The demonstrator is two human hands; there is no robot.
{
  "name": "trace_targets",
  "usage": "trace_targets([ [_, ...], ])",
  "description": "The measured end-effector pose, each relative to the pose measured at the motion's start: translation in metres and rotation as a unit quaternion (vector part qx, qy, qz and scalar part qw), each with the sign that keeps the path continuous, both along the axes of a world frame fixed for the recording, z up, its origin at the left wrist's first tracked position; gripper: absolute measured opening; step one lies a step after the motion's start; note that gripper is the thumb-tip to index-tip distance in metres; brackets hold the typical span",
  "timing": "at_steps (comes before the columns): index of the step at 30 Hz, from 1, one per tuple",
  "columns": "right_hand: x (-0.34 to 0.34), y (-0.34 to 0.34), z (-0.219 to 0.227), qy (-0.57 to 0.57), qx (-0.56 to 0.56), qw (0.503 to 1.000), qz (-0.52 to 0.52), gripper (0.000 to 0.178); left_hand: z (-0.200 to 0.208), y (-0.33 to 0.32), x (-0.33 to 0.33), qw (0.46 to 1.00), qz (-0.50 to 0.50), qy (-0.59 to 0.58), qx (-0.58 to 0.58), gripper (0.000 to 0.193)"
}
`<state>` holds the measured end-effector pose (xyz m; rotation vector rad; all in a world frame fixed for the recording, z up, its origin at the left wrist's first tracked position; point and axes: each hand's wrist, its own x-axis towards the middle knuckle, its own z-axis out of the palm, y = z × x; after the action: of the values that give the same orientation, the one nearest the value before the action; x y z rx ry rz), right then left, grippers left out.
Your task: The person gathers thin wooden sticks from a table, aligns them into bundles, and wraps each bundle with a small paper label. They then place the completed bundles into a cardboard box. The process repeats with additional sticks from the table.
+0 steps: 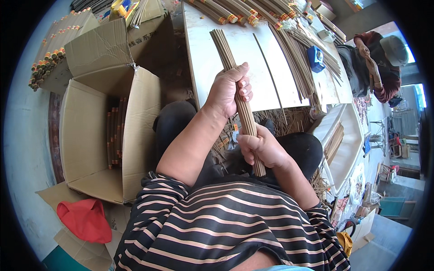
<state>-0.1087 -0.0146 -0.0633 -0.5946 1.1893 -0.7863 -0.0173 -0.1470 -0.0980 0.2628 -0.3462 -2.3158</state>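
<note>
A bundle of brown incense sticks [244,106] slants across the front edge of the white table, above my lap. My left hand [229,89] is closed round its upper middle, thumb pointing along the sticks. Lower down, my right hand [262,145] wraps the bundle near its bottom end. Both ends of the bundle stick out beyond my hands. To its right, a single loose incense stick [270,72] lies on the white table [205,58], its near end past the edge. Further right is a row of loose incense sticks [291,65].
At left stands an open cardboard box [86,131] with banded bundles inside. Wrapped bundles [226,13] lie at the table's back, near a blue tape dispenser [315,59]. A white tub [346,135] holds sticks at right. A red cloth [85,220] lies lower left. Another person [375,63] works far right.
</note>
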Motion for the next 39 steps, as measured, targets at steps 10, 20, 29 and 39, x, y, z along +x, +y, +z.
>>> trace_targets([
  [10, -0.003, 0.0, -0.001, -0.06, 0.023, 0.998, 0.009, 0.014, 0.001, -0.004, -0.001, 1.0, -0.01, 0.019, 0.01, 0.023],
  [20, 0.001, -0.002, -0.008, 0.089, -0.01, 0.996, 0.007, 0.012, 0.001, -0.004, -0.004, 0.995, 0.05, -0.087, 0.018, 0.025],
  [29, 0.007, -0.004, -0.013, 0.282, -0.048, 0.958, 0.0, 0.014, 0.002, 0.001, -0.007, 0.992, 0.032, -0.118, 0.013, 0.024],
  [39, 0.001, -0.005, -0.008, 0.186, -0.025, 0.982, 0.012, 0.016, 0.005, -0.001, -0.002, 0.993, 0.047, -0.108, 0.031, 0.025],
])
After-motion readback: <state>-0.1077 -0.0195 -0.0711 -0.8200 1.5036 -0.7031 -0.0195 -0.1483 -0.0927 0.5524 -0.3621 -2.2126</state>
